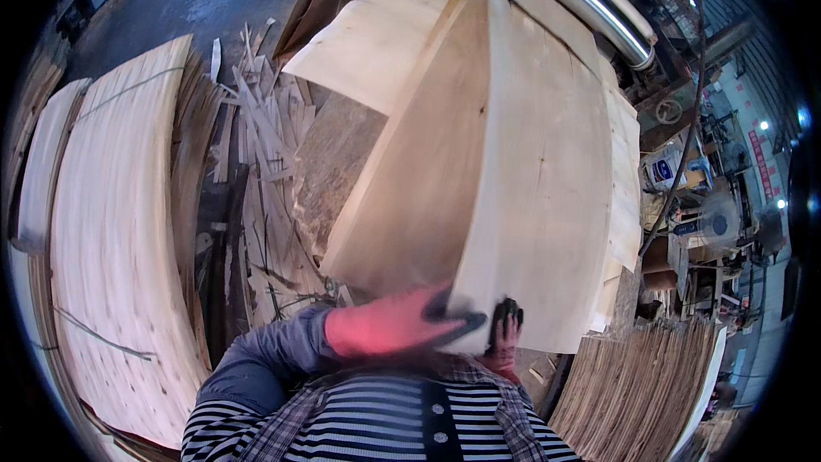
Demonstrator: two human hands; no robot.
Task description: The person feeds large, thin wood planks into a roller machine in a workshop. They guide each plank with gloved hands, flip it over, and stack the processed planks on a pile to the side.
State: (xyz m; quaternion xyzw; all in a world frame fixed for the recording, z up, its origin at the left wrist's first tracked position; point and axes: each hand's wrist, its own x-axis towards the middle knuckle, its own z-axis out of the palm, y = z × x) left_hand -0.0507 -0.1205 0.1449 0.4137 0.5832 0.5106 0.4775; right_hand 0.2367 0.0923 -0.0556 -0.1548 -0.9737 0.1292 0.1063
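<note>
A large pale wood veneer sheet (547,171) stretches away in front of me, its left edge raised above a browner veneer sheet (419,154). At its near left corner my left hand (402,321), in a red glove with black fingers, is closed on the sheet; motion smears it slightly. My right hand (506,334), gloved the same way, grips the near edge a little to the right, with its dark fingertips on top of the sheet. The thumb of that hand is hard to make out.
Tall veneer stacks (124,214) stand at left, tied with cord. Loose wood strips (269,137) litter the floor beside the pile. A shiny metal roller (590,4) crosses the far end. Another veneer stack (641,385) stands near right; a fan (717,221) is beyond.
</note>
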